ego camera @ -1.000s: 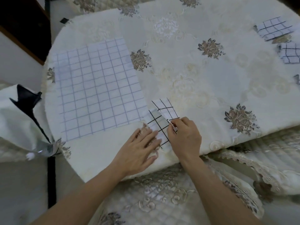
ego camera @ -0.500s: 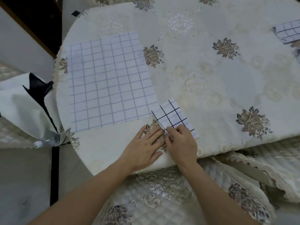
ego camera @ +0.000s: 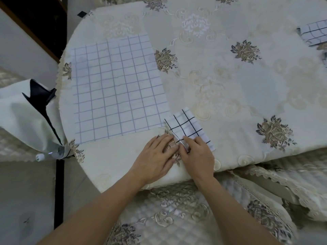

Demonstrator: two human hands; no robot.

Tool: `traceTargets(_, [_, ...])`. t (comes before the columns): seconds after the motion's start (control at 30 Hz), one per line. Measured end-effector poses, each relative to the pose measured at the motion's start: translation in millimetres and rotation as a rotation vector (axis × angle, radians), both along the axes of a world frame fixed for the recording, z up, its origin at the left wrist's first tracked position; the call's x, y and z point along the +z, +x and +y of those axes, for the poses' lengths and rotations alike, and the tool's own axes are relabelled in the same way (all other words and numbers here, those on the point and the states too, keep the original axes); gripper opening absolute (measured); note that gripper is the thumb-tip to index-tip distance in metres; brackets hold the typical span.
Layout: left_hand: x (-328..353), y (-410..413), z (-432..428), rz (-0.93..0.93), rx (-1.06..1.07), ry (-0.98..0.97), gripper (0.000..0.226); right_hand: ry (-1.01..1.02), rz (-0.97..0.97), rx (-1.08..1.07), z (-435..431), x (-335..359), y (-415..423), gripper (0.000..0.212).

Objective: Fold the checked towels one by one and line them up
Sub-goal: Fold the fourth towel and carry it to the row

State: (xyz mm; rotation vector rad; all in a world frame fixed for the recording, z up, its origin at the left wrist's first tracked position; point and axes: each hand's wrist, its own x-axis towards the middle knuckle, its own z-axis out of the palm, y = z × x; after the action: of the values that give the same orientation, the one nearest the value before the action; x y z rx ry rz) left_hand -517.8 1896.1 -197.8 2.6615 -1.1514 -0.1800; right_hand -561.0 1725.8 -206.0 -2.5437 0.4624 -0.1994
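Note:
A small folded white towel with black checks lies near the table's front edge. My right hand rests on its near end, fingers pinching a fold of the cloth. My left hand lies flat beside it on the tablecloth, fingertips at the towel's left edge. A large white towel with faint blue checks is spread flat to the left, its corner touching the small towel. Another folded checked towel lies at the far right edge.
The round table wears a cream embroidered cloth with flower motifs. A quilted seat cover sits below my arms. A white bag with a black lining and a plastic bottle hang at the left.
The small towel has been flattened down and turned slightly; both hands shifted a little left and nearer on it. The view moved left, so the far-right towels slid toward the frame edge.

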Motion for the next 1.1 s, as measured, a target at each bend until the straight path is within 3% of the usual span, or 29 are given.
traceTargets(0.1, [5.2,5.2,-5.2,-0.001,0.140,-0.125,0.044,0.010,0.016,0.013,1.0,3.4,0.3,0.043])
traceTargets(0.33, [0.3,13.9,-12.7,0.047,0.122,0.141,0.064,0.111,0.103,0.103,-15.2,17.2,6.1,0.026])
traceTargets(0.43, [-3.9,15.4,-14.5,0.041,0.129,0.165,0.065,-0.038,-0.059,0.167,-40.9,27.7,17.8,0.024])
traceTargets(0.53, [-3.3,15.4,-17.1,0.039,0.135,0.168,0.066,-0.221,-0.231,0.368,-68.3,27.4,40.0,0.026])
traceTargets(0.63, [-2.1,14.7,-22.0,0.048,0.158,0.174,0.067,-0.311,-0.102,0.612,-83.0,18.0,59.9,0.049])
traceTargets(0.77, [2.0,11.2,-31.8,0.046,0.223,0.175,0.065,-0.477,0.102,0.727,-92.2,5.2,70.3,0.070])
traceTargets(1.1, [1.4,1.6,-55.1,0.054,0.414,0.188,0.062,-0.485,0.176,0.746,-109.0,-9.8,73.9,0.078])
